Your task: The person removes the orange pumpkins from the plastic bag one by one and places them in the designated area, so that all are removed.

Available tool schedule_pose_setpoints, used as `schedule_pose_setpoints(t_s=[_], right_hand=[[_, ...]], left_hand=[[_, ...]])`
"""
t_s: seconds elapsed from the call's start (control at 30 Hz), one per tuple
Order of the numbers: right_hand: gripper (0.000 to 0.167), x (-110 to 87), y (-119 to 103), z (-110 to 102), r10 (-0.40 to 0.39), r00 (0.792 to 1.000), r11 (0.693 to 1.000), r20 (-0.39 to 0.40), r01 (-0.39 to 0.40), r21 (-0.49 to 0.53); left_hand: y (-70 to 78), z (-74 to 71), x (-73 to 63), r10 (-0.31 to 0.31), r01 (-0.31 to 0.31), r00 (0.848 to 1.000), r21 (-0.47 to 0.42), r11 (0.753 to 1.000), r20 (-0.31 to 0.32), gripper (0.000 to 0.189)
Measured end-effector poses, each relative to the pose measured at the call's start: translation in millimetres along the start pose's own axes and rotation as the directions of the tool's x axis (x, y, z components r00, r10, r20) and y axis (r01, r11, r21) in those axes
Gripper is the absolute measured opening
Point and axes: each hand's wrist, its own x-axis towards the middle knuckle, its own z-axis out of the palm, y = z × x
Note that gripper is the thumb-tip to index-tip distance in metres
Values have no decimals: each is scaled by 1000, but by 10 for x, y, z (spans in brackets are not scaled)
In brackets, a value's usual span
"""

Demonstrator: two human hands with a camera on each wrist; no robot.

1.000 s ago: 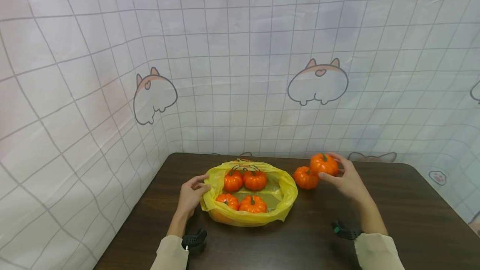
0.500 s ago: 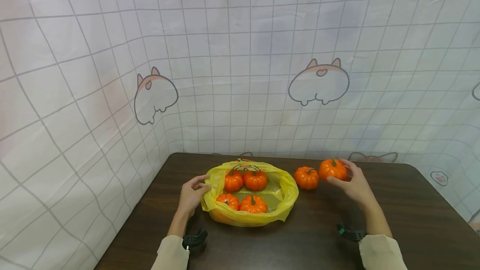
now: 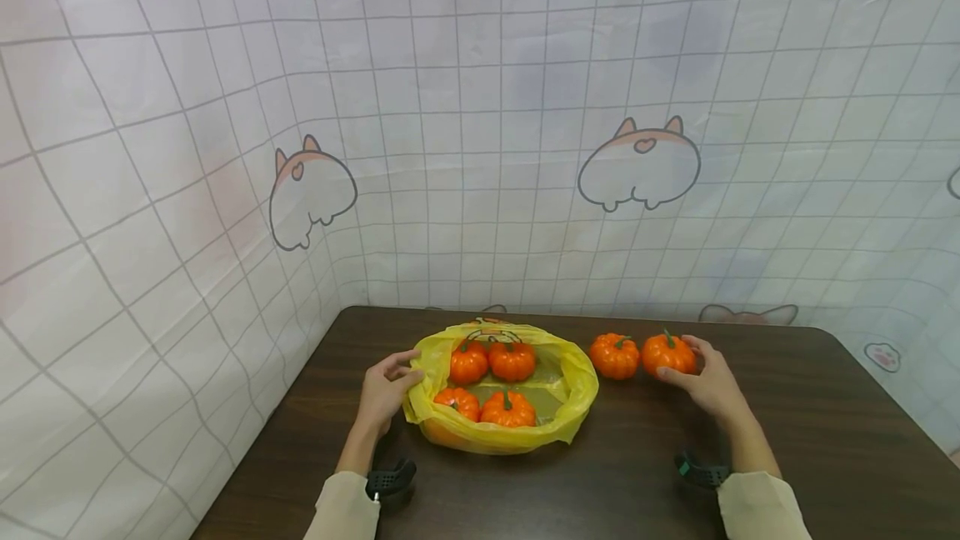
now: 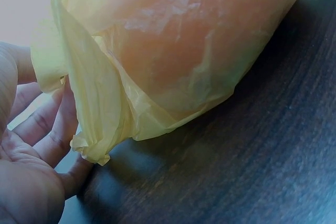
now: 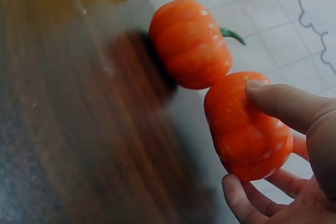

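My left hand (image 3: 385, 390) pinches the left rim of a yellow plastic bag (image 3: 573, 394) that lies wide open on the table. In the left wrist view, the fingers (image 4: 44, 124) reach behind a gathered fold of the bag (image 4: 100, 103). Several small orange pumpkins with green stems, such as the front one (image 3: 508, 411), sit inside. To the right of the bag, my right hand (image 3: 712, 382) grips another pumpkin (image 5: 247, 129) between thumb and fingers, low at the tabletop. Right beside it stands a second loose pumpkin (image 3: 615, 357), its curved stem showing in the right wrist view.
The dark wood-grain table (image 3: 585, 490) has its far edge just behind the pumpkins. A white gridded cloth (image 3: 480, 190) with cartoon dogs hangs behind and to the left. Both wrists wear black devices.
My right hand has moved right and down with its pumpkin, from partly over the loose pumpkin to a spot beside it. My left hand has stayed at the bag's rim.
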Motion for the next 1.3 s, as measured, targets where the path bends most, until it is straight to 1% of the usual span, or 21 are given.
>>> schedule_pose_setpoints(t_s=[0.23, 0.4, 0.6, 0.93, 1.3], right_hand=[[98, 19, 63, 30, 35, 999, 999, 6, -35, 10], [95, 37, 84, 45, 17, 1000, 1000, 7, -17, 9], [96, 59, 125, 60, 6, 1000, 1000, 24, -5, -4], [96, 92, 163, 81, 15, 1000, 1000, 23, -15, 14], [97, 118, 182, 68, 24, 999, 1000, 30, -24, -2]], left_hand=[[4, -2, -12, 7, -7, 1000, 12, 1000, 3, 36], [7, -3, -12, 12, -12, 1000, 16, 1000, 4, 36], [7, -6, -11, 11, -11, 1000, 21, 1000, 4, 36], [-1, -1, -9, 3, -3, 1000, 20, 1000, -1, 36], [7, -2, -3, -7, 7, 1000, 13, 1000, -6, 36]])
